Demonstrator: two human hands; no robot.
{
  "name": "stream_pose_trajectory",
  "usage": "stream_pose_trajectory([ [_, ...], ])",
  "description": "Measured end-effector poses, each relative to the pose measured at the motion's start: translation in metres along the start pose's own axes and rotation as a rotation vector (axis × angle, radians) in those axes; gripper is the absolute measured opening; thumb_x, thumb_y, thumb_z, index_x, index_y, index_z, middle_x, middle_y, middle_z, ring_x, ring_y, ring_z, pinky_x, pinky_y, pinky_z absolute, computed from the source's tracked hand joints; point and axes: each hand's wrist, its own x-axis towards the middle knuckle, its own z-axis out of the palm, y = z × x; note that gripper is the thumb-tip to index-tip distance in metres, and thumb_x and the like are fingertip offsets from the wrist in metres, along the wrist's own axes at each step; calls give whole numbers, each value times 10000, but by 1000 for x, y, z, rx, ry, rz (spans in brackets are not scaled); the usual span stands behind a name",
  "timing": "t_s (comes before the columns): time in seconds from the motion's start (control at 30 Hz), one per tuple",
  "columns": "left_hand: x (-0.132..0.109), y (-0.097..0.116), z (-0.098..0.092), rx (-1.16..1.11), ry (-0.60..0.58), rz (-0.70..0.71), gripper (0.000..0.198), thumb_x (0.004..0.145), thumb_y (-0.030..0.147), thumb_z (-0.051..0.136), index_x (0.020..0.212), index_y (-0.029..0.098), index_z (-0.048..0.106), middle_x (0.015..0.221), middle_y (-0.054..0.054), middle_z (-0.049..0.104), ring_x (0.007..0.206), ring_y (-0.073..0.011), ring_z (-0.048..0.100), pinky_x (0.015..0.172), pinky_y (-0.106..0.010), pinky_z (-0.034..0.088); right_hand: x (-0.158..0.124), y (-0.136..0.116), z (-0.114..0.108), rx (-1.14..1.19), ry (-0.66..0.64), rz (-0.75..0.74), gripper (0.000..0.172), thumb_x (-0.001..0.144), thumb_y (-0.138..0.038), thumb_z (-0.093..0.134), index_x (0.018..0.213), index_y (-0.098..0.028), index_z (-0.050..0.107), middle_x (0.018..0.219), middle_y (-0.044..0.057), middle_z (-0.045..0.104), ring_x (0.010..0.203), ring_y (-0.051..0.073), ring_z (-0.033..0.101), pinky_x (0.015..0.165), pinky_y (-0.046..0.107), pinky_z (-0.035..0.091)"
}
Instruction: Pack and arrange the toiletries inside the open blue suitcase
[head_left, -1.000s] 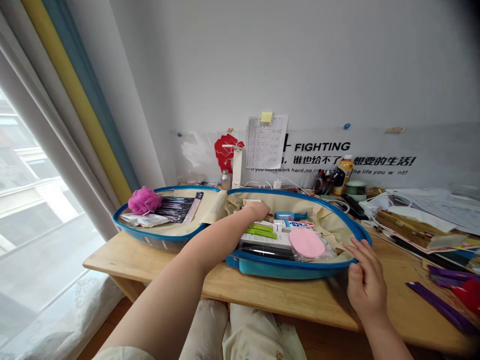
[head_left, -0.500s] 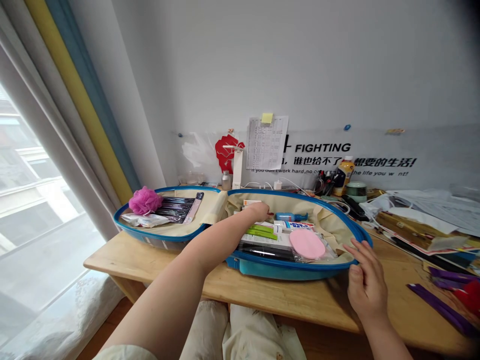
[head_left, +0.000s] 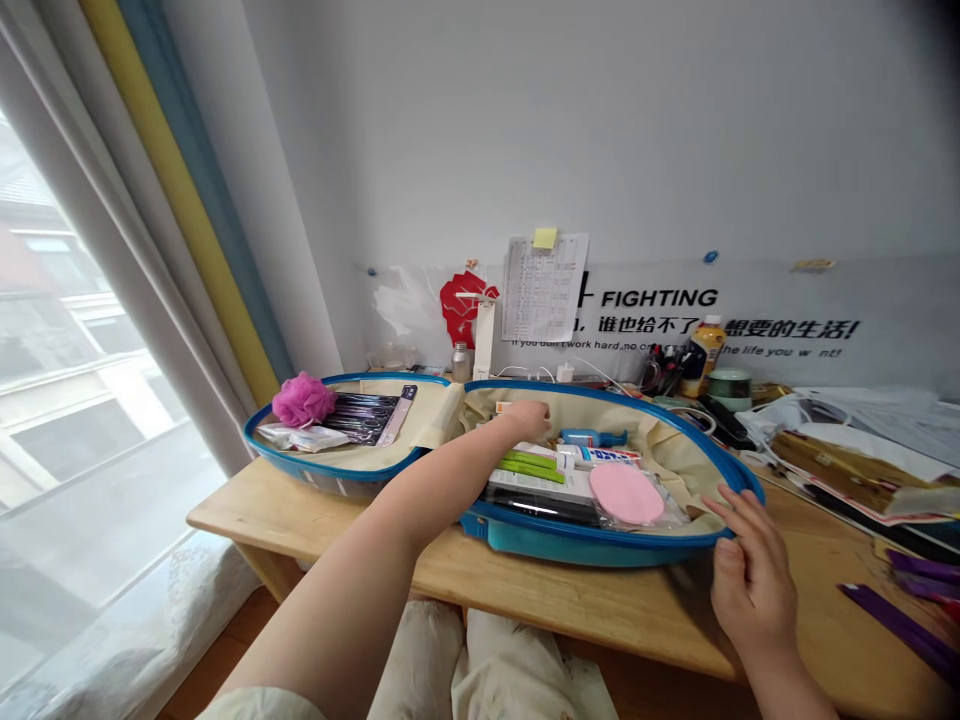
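A blue hard-shell suitcase (head_left: 615,545) with cream lining lies unfolded on the table. My left hand (head_left: 529,418) reaches into its right half, near the back wall, with fingers curled downward; what they hold, if anything, is hidden. Beside it are a blue bottle (head_left: 592,438) and a small white-and-orange box (head_left: 504,407). Closer to me lie a toothpaste tube (head_left: 604,455), green packets (head_left: 531,466) and a pink oval sponge (head_left: 626,492) in clear wrapping. At the suitcase's right front rim, my right hand (head_left: 756,575) rests open, fingers stretched out.
The suitcase's left half holds a purple bath puff (head_left: 304,400), a white packet (head_left: 306,438) and a dark striped pack (head_left: 365,415). Papers, a yellow-labelled bottle (head_left: 701,355) and purple strips (head_left: 896,625) lie to the right. A wooden table (head_left: 315,520) supports everything; curtains hang left.
My left hand has shifted slightly, and its fingers look more curled. My right hand stays at the rim. The whole view has swung a little, so things sit further right.
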Motion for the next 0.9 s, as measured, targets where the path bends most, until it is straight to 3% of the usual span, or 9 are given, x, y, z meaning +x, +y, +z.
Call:
stream_pose_trajectory([
  [0.13, -14, -11, -24, -52, 179, -75, 340, 972, 229, 427, 1290, 219, 549, 1350, -99, 547, 1143, -211, 591, 950, -354, 493, 1, 1, 0, 8, 19, -18, 297, 943, -335, 424, 1128, -235, 634, 1258, 113, 631, 1313, 312, 508, 1102, 557, 392],
  [0.27, -40, -47, -44, -68, 275, -153, 364, 913, 178, 448, 1241, 257, 584, 1303, -68, 586, 1131, -206, 602, 941, -293, 474, 3, 1, 0, -9, 4, -19, 317, 944, -341, 411, 1138, -218, 630, 1259, 132, 631, 1319, 318, 508, 1105, 566, 394],
  [0.4, -82, -108, -52, -70, 307, -318, 310, 939, 224, 425, 1180, 249, 619, 1222, -52, 638, 1103, -221, 617, 954, -314, 469, 3, 2, 0, -10, 14, -21, 315, 940, -346, 406, 1113, -208, 631, 1252, 143, 636, 1322, 319, 509, 1108, 557, 396],
  [0.53, -136, -181, -54, -54, 385, -640, 408, 974, 326, 401, 1329, 147, 491, 1302, -163, 571, 1180, -358, 574, 957, -463, 459, 3, 2, 1, -15, 5, 16, 326, 935, -391, 403, 1094, -214, 626, 1228, 139, 640, 1319, 313, 513, 1111, 551, 396],
  [0.63, -176, -230, -54, -64, 405, -835, 488, 944, 439, 468, 1310, 116, 481, 1133, -149, 625, 1161, -427, 574, 944, -512, 445, 3, 2, 1, -19, 9, -7, 320, 943, -373, 398, 1091, -201, 624, 1227, 152, 638, 1324, 315, 506, 1108, 547, 396],
  [0.77, -214, -271, -49, -115, 408, -857, 557, 903, 610, 443, 1227, 164, 523, 876, -67, 652, 1092, -390, 619, 891, -487, 483, 2, 4, 1, -21, 15, -48, 307, 947, -331, 408, 1112, -190, 625, 1245, 157, 631, 1326, 314, 504, 1110, 540, 397],
  [0.9, -225, -280, -44, -172, 535, -832, 533, 889, 660, 381, 1127, 220, 562, 852, -80, 651, 1060, -366, 637, 848, -505, 498, 2, 5, 1, -33, 20, -40, 330, 951, -358, 395, 1121, -201, 630, 1245, 134, 638, 1318, 302, 513, 1100, 550, 406],
])
